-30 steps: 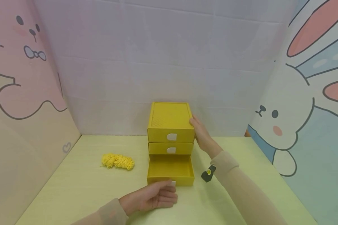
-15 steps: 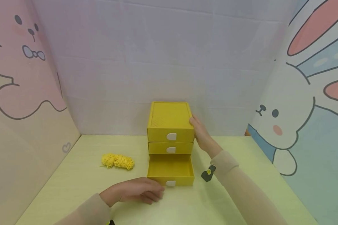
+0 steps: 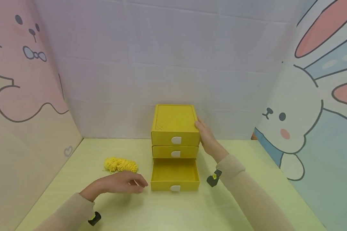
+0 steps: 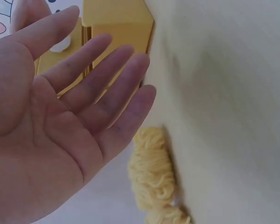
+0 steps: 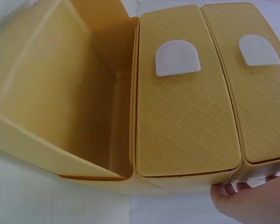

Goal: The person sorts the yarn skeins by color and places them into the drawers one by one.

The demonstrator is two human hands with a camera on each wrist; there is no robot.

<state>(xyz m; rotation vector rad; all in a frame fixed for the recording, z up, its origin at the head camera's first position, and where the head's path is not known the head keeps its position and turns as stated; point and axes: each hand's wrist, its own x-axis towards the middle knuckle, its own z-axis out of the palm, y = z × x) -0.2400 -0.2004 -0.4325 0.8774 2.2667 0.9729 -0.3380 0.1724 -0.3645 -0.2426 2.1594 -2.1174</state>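
Observation:
A yellow three-drawer cabinet (image 3: 175,118) stands near the back wall. Its bottom drawer (image 3: 174,175) is pulled out and looks empty inside; the upper two drawers are closed. At the cabinet's right side, my right hand (image 3: 209,138) rests against the wall near the top edge, also seen as a hand (image 5: 256,198) in the right wrist view. My left hand (image 3: 120,182) hovers over the table left of the drawer, in front of a bundle of yellow yarn (image 3: 122,164). In the left wrist view its fingers (image 4: 114,100) are spread and hold nothing.
A pale yellow-green table (image 3: 173,213) carries the cabinet and yarn. Behind it hangs a whitish cloth wall (image 3: 173,57). Side panels show a cartoon bear on the left and a cartoon rabbit (image 3: 292,118) on the right.
My left hand has let go of the bottom drawer's white handle and moved left, toward the yarn. The drawer stays pulled out, and my right hand has not moved.

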